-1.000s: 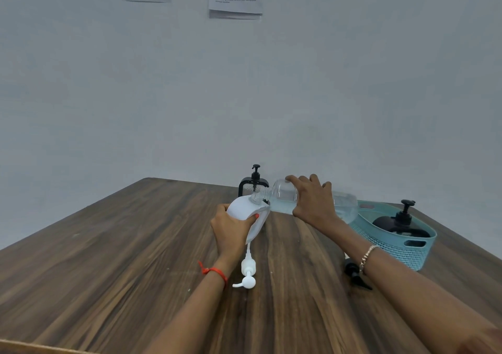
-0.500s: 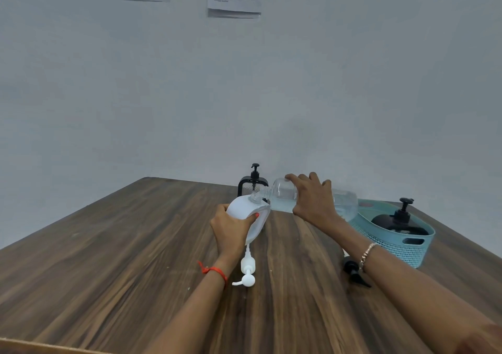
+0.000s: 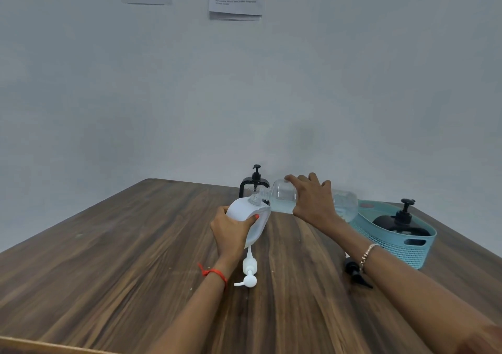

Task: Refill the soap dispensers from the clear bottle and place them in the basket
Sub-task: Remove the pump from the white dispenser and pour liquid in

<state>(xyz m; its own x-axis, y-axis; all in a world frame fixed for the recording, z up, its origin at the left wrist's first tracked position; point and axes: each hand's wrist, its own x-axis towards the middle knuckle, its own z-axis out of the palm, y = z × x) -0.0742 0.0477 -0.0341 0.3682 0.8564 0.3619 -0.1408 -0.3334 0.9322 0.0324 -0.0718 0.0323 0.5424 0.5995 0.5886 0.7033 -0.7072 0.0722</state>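
Right hand [image 3: 312,204], fingers clamped on clear bottle [image 3: 284,197], is pouring into white dispenser [image 3: 250,217] gripped by left hand [image 3: 231,230]; basket [image 3: 407,242] beside holds one black dispenser [image 3: 400,221]; one remains behind.

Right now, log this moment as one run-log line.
step: pouring | left hand: holds white dispenser | right hand: tips clear bottle into its neck | basket: one black dispenser inside
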